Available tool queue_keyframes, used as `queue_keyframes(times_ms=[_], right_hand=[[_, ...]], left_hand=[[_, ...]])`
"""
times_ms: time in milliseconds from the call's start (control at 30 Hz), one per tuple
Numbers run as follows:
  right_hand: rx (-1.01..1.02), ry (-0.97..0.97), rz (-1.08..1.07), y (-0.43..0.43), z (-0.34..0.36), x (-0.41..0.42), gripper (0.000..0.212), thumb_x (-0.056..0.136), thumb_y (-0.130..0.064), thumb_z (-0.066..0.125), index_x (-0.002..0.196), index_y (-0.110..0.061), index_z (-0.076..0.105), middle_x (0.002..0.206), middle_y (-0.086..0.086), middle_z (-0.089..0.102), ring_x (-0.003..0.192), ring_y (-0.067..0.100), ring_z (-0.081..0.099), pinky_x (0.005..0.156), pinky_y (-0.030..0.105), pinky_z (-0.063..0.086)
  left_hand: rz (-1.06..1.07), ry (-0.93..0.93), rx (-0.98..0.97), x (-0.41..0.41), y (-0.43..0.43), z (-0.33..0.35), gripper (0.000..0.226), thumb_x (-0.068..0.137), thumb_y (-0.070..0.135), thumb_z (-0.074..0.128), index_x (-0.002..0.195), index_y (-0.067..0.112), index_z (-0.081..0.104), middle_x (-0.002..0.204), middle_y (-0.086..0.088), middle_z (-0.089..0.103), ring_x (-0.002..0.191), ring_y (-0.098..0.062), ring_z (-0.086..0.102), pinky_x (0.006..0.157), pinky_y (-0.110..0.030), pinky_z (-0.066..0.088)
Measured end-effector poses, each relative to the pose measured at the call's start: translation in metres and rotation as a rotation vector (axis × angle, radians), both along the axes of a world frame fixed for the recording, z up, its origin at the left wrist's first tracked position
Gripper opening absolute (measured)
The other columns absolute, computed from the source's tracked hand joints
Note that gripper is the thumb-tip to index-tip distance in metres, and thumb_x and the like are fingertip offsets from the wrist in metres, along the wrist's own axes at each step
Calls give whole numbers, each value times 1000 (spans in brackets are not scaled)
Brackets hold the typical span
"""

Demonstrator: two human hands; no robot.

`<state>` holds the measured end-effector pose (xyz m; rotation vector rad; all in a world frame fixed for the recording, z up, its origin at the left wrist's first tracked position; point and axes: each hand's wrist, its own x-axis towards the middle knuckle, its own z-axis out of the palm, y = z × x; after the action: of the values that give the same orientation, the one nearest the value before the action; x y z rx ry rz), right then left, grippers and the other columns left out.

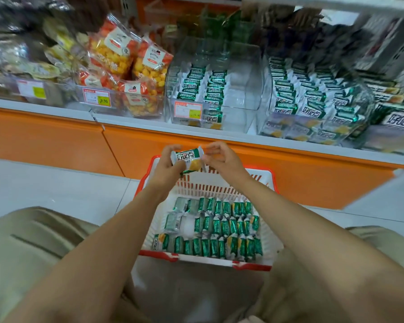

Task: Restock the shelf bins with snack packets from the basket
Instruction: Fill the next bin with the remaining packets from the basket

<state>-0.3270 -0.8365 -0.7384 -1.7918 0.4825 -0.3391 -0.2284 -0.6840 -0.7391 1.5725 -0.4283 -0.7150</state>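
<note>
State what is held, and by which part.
The left hand grips a snack packet by its left end; the right hand at its right end, grip unclear.

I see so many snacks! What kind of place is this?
Most likely a shop or small supermarket: clear shelf bins hold rows of snack packets, price labels are stuck on the bin fronts, and a red-and-white shopping basket sits on the floor.
</note>
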Motion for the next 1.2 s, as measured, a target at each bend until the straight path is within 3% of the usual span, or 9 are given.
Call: queue_keyframes(times_ms=[100,200,333,500,633,800,900,1067,1200], right_hand=[[-6,-11,49,0,19,-5,43,91,-18,68,130,-18,52,108,-1,59,95,16,63,72,24,57],[-55,-56,3,-5,30,-12,39,88,-9,69,123,-15,52,103,11,61,87,23,66,70,33,57],[-107,-97,-28,-16,41,-18,34,87,-2,69,112,-15,50,94,5,55,71,12,63,64,26,54],[-208,-122,-94,-35,61,-10,37,85,-7,72,112,-20,51,95,2,49,75,22,54,69,34,53],[-231,-242,-117,-56,89,2,38,87,-11,71,120,-18,52,100,4,53,82,20,57,74,27,53],[-477,-420,-368,-106,119,19,25,93,-12,60,118,-13,59,111,3,61,98,14,58,84,18,44],[-585,-319,-446,-137,118,29,25,94,-13,58,118,-11,62,120,5,59,113,18,54,93,21,40],[-709,-23,-296,-171,102,46,44,98,-22,55,140,-10,50,150,10,43,140,24,36,116,37,26],[-865,94,-196,-190,99,53,51,102,-32,46,148,-12,38,160,6,25,148,21,17,119,36,17]], left_hand=[[-54,-53,-18,-3,-6,9,47,97,-4,49,135,18,35,92,-7,61,62,-9,59,54,-20,49],[-54,-97,-31,-7,-14,19,36,94,0,58,124,13,43,98,-11,66,69,-13,65,59,-24,52],[-68,-184,-113,-10,-25,37,15,91,5,66,103,9,58,71,6,67,57,-3,64,53,-19,50],[-76,-330,-78,6,-51,57,27,88,9,72,112,15,60,51,18,52,52,-1,49,56,-24,46],[-71,-428,-116,27,-74,84,27,87,14,74,110,20,62,66,5,53,65,-16,52,62,-35,49],[-31,-565,-72,54,-117,113,28,86,16,75,111,17,64,83,-10,50,81,-13,49,68,-16,45],[-13,-602,22,69,-145,115,26,85,24,77,107,27,64,96,1,57,96,-24,59,80,-41,54],[25,-621,125,86,-191,109,29,86,21,76,110,22,62,72,1,42,65,-18,42,55,-30,37],[75,-592,185,105,-224,103,30,83,20,79,107,21,62,69,-5,46,63,-22,45,59,-35,39]])
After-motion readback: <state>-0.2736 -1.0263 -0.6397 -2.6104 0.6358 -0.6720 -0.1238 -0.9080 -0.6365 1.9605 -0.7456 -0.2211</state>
